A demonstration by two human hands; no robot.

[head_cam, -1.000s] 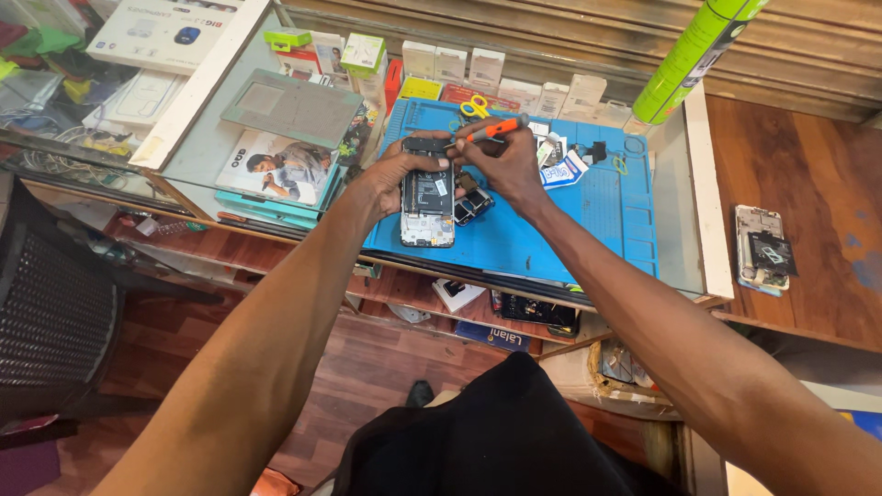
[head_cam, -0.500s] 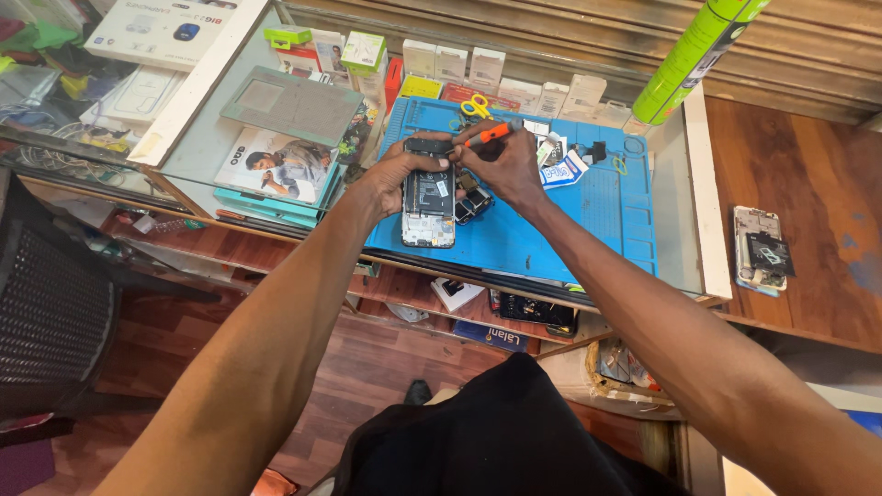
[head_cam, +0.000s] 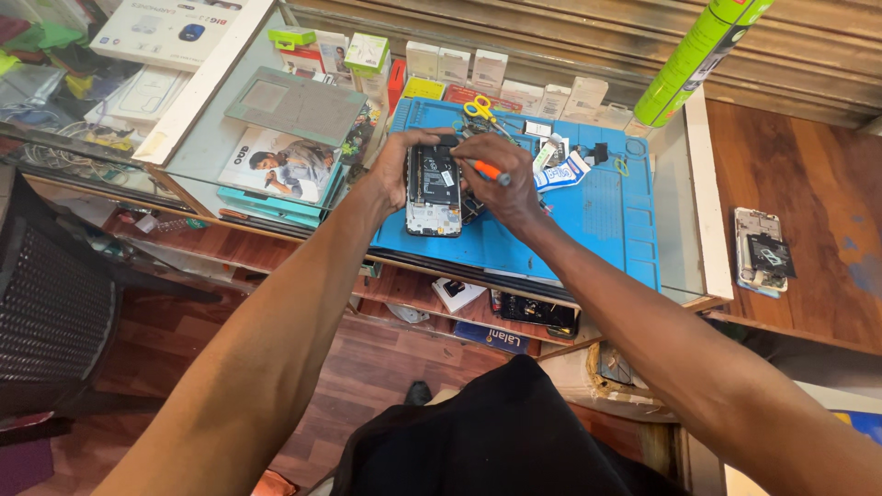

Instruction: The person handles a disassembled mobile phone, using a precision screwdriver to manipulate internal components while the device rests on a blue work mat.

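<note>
Opened phone [head_cam: 434, 190] lies on the blue mat [head_cam: 606, 211], back cover off.
Left hand [head_cam: 397, 168] curls around its left edge, gripping it; right hand [head_cam: 501, 179] pinches an orange-handled screwdriver [head_cam: 487, 171] over its upper part.

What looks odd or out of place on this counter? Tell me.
Two things stand out. A second opened phone lies apart on the wooden counter to the right, its insides exposed, away from the blue mat. On the mat, the phone under the left hand and right hand is also open. Small parts lie scattered near the scissors.
</note>
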